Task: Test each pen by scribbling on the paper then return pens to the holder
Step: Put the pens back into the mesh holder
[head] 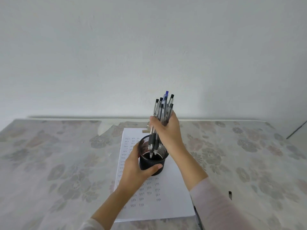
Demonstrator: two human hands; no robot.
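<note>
Left hand (136, 170) steadies holder (152, 161); pens (162, 123) entering

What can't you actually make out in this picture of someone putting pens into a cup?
All in the head view:
- Middle of the bundle of clear-barrelled pens: wrapped by the right hand, so an exact count is unsure.
- Floor of the black mesh pen holder: too dark to see.
- Scribbles on the white paper sheet: too small to read; partly covered by the left hand.
- Small metallic object behind the right hand: mostly hidden.
</note>
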